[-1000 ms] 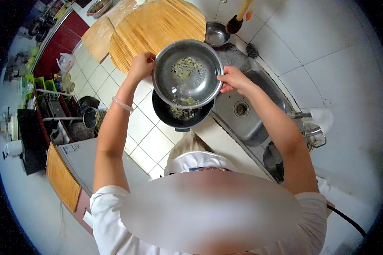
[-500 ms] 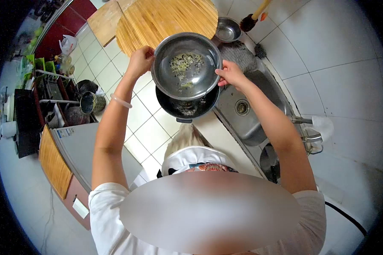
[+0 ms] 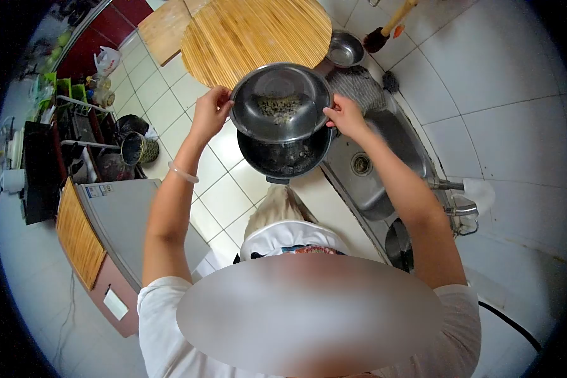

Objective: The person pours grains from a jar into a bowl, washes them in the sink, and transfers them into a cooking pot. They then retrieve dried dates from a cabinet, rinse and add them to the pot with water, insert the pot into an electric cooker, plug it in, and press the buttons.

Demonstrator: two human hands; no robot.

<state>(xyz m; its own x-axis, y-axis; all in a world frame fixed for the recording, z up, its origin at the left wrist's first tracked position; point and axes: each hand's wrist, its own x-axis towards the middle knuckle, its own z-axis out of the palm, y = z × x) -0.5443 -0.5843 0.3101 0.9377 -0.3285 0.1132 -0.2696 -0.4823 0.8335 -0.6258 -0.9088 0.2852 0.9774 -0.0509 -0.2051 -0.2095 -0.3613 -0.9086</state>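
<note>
A wide metal bowl (image 3: pixel 283 79) is held between my two hands, tilted, with small yellow-green and dark bits stuck to its inside. My left hand (image 3: pixel 213 112) grips the bowl's left rim with fingers and thumb. On the right rim, my right hand (image 3: pixel 345 116) pinches the edge. Below the bowl and partly hidden by it is a dark pot (image 3: pixel 283 160) with a short handle; some bits show faintly inside it.
Beyond the bowl lies a round slatted wooden board (image 3: pixel 252 38). A small metal bowl (image 3: pixel 345 49) and a grey cloth (image 3: pixel 358 87) are at the back right. To the right is a metal sink (image 3: pixel 384 183) with a faucet (image 3: pixel 463 211). A cluttered rack (image 3: pixel 91 148) stands left.
The bowl has tipped to a different angle, and its bits have gathered lower and look darker. Both hands still grip the rim. The whole view has shifted slightly.
</note>
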